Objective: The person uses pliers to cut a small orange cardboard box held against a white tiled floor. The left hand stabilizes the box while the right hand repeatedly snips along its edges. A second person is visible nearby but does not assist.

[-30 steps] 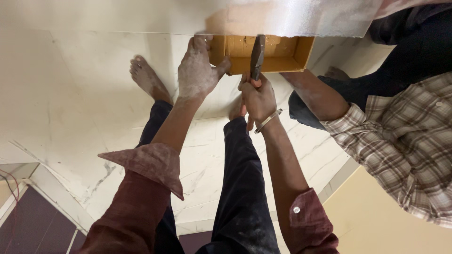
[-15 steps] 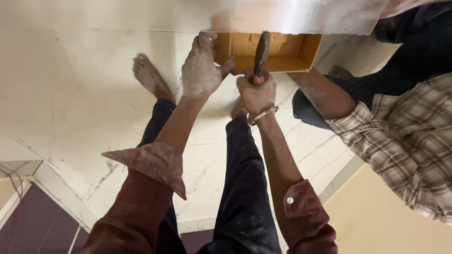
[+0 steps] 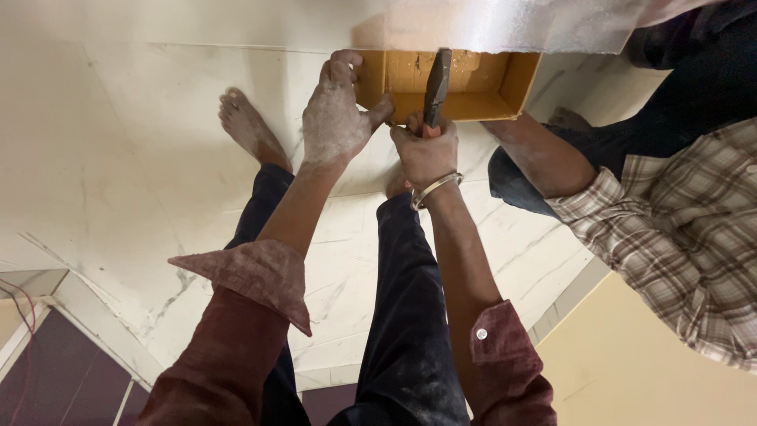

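Head view, left hand: the left hand (image 3: 337,118), dusted white, is clamped over the near left corner of the yellow box (image 3: 481,88), thumb against its front wall and fingers curled over the top edge, bracing it.
Head view, right hand: the right hand (image 3: 426,150) is closed tight round the orange grip of a hammer (image 3: 436,85), a metal bangle (image 3: 432,189) on the wrist; the dark head points up into the box.
Head view, box: an open, shallow yellow box held high against a pale wall, just under a shiny metal sheet (image 3: 505,24); its inner back face shows a few small dark marks.
Head view, hammer: its head lies over the box's inside, close to the back face; whether it touches cannot be told.
Head view, co-worker: a person in a checked shirt (image 3: 678,229) stands at the right, a bare forearm (image 3: 536,154) reaching under the box's right end.
Head view, floor: white marble floor (image 3: 118,173) below, with the wearer's bare foot (image 3: 248,130) on it.
Progress: by my reading, the box is placed and held, the hammering is under way; no fixing can be seen as finished.
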